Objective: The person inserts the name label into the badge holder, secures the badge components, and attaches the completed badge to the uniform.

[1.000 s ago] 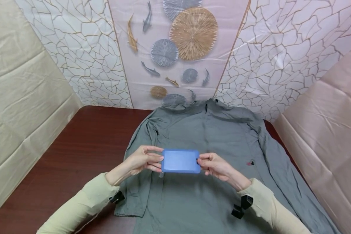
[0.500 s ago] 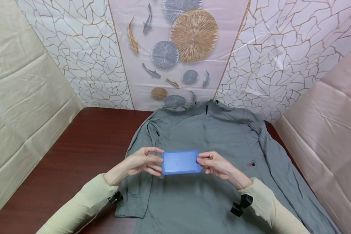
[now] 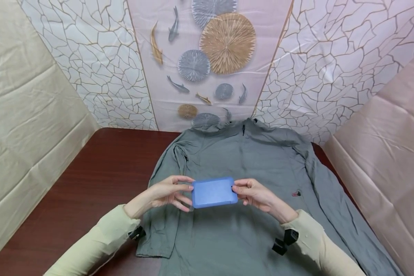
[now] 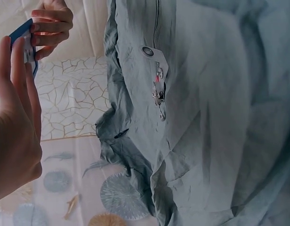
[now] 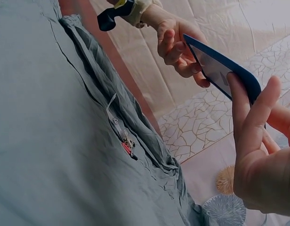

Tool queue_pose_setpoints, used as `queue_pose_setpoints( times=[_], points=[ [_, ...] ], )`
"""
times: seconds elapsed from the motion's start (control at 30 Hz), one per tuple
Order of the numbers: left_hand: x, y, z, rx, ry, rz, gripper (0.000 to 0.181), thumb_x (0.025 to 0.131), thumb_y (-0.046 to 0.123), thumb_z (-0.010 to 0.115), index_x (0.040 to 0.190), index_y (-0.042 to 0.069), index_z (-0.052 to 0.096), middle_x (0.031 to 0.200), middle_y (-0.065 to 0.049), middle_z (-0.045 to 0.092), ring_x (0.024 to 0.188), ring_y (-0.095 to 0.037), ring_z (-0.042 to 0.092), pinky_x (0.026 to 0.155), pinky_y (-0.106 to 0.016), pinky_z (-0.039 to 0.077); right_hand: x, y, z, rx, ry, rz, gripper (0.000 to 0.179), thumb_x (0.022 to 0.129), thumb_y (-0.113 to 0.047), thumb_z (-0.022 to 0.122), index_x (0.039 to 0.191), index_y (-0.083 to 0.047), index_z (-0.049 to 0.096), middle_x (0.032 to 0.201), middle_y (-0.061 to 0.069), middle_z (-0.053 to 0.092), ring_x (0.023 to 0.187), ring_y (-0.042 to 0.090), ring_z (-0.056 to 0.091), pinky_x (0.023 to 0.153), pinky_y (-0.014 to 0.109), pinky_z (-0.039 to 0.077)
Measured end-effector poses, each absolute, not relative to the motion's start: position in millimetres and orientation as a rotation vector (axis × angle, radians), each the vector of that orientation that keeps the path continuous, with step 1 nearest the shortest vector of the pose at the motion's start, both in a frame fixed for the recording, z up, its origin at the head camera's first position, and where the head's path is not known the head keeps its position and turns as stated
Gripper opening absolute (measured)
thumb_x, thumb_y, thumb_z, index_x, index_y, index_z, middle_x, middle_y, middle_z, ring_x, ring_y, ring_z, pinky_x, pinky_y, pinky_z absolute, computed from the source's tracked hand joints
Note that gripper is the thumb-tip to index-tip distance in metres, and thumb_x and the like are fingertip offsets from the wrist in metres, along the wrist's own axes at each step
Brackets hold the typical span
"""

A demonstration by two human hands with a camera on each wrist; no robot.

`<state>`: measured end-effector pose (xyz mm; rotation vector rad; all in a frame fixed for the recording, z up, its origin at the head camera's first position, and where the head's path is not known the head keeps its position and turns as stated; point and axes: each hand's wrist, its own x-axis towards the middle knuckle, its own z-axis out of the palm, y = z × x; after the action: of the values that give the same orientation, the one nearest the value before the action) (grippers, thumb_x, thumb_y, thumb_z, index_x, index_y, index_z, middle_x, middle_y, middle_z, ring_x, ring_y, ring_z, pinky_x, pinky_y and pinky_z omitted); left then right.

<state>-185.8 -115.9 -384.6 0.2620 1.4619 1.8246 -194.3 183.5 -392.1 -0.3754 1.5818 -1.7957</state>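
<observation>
Both hands hold up a flat blue card holder [image 3: 214, 193], wider than tall, over a grey-green long-sleeved garment [image 3: 241, 234]. My left hand [image 3: 165, 193] pinches its left edge between thumb and forefinger, the lower fingers spread. At the right edge, the thumb and bent fingers of my right hand [image 3: 255, 194] grip it. In the right wrist view the card holder [image 5: 222, 68] shows a paler face inside a blue rim. A small strap clip [image 4: 157, 89] with a snap button and metal clasp appears against the garment in both wrist views; in the head view the card holder mostly hides it.
The garment lies spread on a dark red-brown table [image 3: 100, 184], its collar toward the back wall. A patterned cloth [image 3: 224, 46] hangs behind. Padded beige panels [image 3: 24, 126] flank the table. Black wrist cameras [image 3: 284, 241] sit at the cuffs.
The card holder has tilted slightly, its left end a little lower. The left hand's lower fingers have come away from its edge and spread downward. The right hand stays nearly still.
</observation>
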Motion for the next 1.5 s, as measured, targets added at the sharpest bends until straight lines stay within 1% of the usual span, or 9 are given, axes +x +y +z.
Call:
queue_pose_setpoints(
  times=[0.17,0.27,0.53,0.7,0.8,0.9,1.07,1.3,1.5],
  points=[
    [-189,-113,-386,0.278,1.444,1.816,0.02,0.09,0.017,0.052,0.108,0.007,0.051,0.095,-0.009,0.059,0.074,-0.021,0.067,0.073,-0.049,0.052,-196,183,-390,-0.355,1.597,-1.782,0.011,0.09,-0.016,0.053,0.089,-0.019,0.064,0.076,-0.008,0.065,0.066,0.0,0.06,0.047,0.011,0.044],
    [-192,-111,-388,0.299,1.434,1.803,0.016,0.092,0.019,0.05,0.103,0.009,0.053,0.096,-0.01,0.058,0.073,-0.021,0.067,0.071,-0.048,0.053,-197,183,-388,-0.35,1.604,-1.774,0.011,0.09,-0.018,0.053,0.092,-0.019,0.064,0.078,-0.007,0.065,0.065,0.0,0.059,0.046,0.012,0.043],
    [-196,-103,-385,0.353,1.367,1.729,0.027,0.095,0.02,0.043,0.116,0.004,0.048,0.099,-0.011,0.056,0.069,-0.022,0.067,0.069,-0.046,0.054,-200,181,-383,-0.36,1.627,-1.752,0.014,0.091,-0.021,0.052,0.098,-0.018,0.063,0.08,-0.005,0.066,0.065,0.002,0.06,0.046,0.013,0.043],
    [-195,-100,-382,0.376,1.353,1.677,0.035,0.094,0.024,0.044,0.122,0.003,0.044,0.099,-0.011,0.056,0.071,-0.022,0.067,0.066,-0.044,0.055,-202,176,-380,-0.373,1.668,-1.748,0.014,0.089,-0.023,0.054,0.098,-0.02,0.064,0.077,-0.007,0.066,0.059,0.001,0.057,0.045,0.012,0.043],
    [-194,-98,-381,0.38,1.36,1.65,0.045,0.093,0.026,0.046,0.131,0.002,0.036,0.103,-0.012,0.056,0.076,-0.024,0.067,0.065,-0.044,0.055,-203,172,-379,-0.372,1.694,-1.729,0.022,0.089,-0.025,0.054,0.106,-0.015,0.063,0.076,-0.007,0.066,0.058,0.001,0.056,0.045,0.013,0.043],
    [-192,-98,-382,0.377,1.372,1.627,0.051,0.093,0.023,0.047,0.136,0.004,0.029,0.107,-0.013,0.055,0.078,-0.026,0.066,0.064,-0.044,0.055,-204,169,-378,-0.358,1.714,-1.7,0.036,0.09,-0.025,0.053,0.118,-0.003,0.056,0.077,-0.006,0.066,0.059,0.002,0.056,0.046,0.014,0.044],
    [-191,-101,-384,0.362,1.38,1.634,0.048,0.093,0.015,0.047,0.136,0.007,0.027,0.108,-0.014,0.053,0.079,-0.027,0.066,0.064,-0.044,0.055,-205,164,-376,-0.319,1.728,-1.687,0.048,0.09,-0.025,0.052,0.125,0.007,0.045,0.082,-0.006,0.067,0.062,0.002,0.059,0.047,0.014,0.045],
    [-189,-105,-385,0.352,1.35,1.676,0.039,0.092,0.013,0.047,0.128,0.011,0.032,0.108,-0.015,0.051,0.079,-0.027,0.065,0.066,-0.044,0.055,-206,160,-374,-0.307,1.719,-1.693,0.049,0.09,-0.025,0.053,0.127,0.005,0.045,0.091,-0.007,0.067,0.071,0.004,0.062,0.049,0.016,0.048],
    [-189,-109,-388,0.335,1.342,1.729,0.038,0.09,0.013,0.05,0.125,0.013,0.032,0.116,-0.019,0.046,0.083,-0.028,0.065,0.075,-0.053,0.05,-208,157,-375,-0.291,1.724,-1.703,0.047,0.089,-0.026,0.055,0.125,0.002,0.048,0.095,-0.008,0.066,0.076,0.005,0.062,0.053,0.017,0.049]
  ],
)
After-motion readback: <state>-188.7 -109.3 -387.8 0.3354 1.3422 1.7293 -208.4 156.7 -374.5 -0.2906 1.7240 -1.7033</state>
